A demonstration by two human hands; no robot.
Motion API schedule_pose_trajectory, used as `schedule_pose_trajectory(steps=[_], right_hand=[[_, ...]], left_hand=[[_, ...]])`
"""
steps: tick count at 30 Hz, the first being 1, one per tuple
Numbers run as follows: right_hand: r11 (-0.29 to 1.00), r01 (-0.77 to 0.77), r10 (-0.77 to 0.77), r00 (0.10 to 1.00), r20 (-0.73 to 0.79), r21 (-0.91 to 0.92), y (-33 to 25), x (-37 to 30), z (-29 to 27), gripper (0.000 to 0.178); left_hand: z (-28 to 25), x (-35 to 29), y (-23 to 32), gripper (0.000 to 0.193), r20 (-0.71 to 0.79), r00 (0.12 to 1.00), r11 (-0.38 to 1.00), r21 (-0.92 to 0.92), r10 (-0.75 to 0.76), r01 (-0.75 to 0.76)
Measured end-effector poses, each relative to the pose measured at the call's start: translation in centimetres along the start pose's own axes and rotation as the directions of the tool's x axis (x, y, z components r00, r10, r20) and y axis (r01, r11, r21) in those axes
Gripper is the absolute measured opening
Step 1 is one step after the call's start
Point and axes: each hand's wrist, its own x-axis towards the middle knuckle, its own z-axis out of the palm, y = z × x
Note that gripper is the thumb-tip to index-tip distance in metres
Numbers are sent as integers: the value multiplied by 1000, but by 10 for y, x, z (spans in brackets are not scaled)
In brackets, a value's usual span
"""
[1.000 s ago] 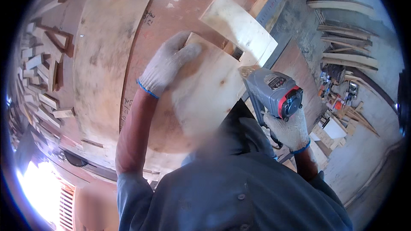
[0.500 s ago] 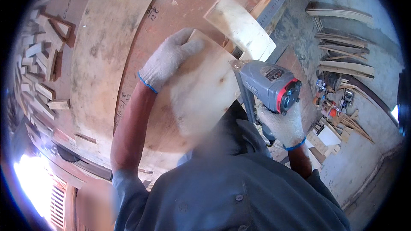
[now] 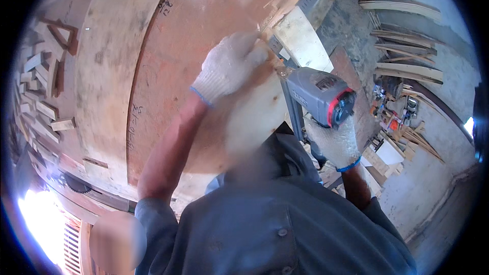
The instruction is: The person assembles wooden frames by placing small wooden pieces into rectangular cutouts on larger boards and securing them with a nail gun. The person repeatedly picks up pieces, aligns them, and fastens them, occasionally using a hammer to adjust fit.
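Observation:
My right hand [image 3: 333, 142], in a white knitted glove with a blue cuff, grips a grey nail gun [image 3: 316, 91] with a red ring and black cap. The gun's nose rests at the edge of a pale plywood board [image 3: 257, 117], close to its far end. My left hand [image 3: 229, 63], gloved the same way, is closed on the far end of that board, its fingers slightly blurred. The board's near end meets my shirt front. Just past the gun's nose lies a smaller pale wooden panel [image 3: 303, 40].
A reddish worktop [image 3: 204, 7] carries a long plywood strip [image 3: 109, 71] on the left. Beyond it lie several wood offcuts [image 3: 48, 109] and a toothed saw blade [image 3: 76, 183]. Curved wooden strips [image 3: 402, 5] lean at the right, above scattered tools [image 3: 395, 109] and scraps.
My left hand has moved right, and the plywood board has turned, showing less of its face. The smaller panel sits farther right and lower. The nail gun stays at the board's edge.

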Motion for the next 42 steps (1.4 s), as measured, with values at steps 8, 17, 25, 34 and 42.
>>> schedule_pose_trajectory(steps=[8, 17, 25, 34, 42], right_hand=[[1000, -5, 3, 996, 94, 17, -15, 9, -6, 38], [993, -9, 22, 994, 109, -119, -45, 25, 3, 28], [956, -240, 251, 967, 45, -169, -46, 24, 10, 45], [968, -98, 96, 995, -21, -232, -12, 26, 14, 46], [994, -72, 64, 994, 94, 85, -40, 24, 0, 22]], left_hand=[[0, -8, -8, 47, -81, 997, 983, -184, -3, -12], [-55, -119, -17, 49, -2, 980, 977, -74, -201, 201], [-13, -164, -41, 38, -75, 931, 932, 35, -356, 360], [-20, -160, -30, 46, -52, 903, 904, -21, -427, 426], [-26, -162, -34, 45, -3, 890, 882, -138, -455, 451]])
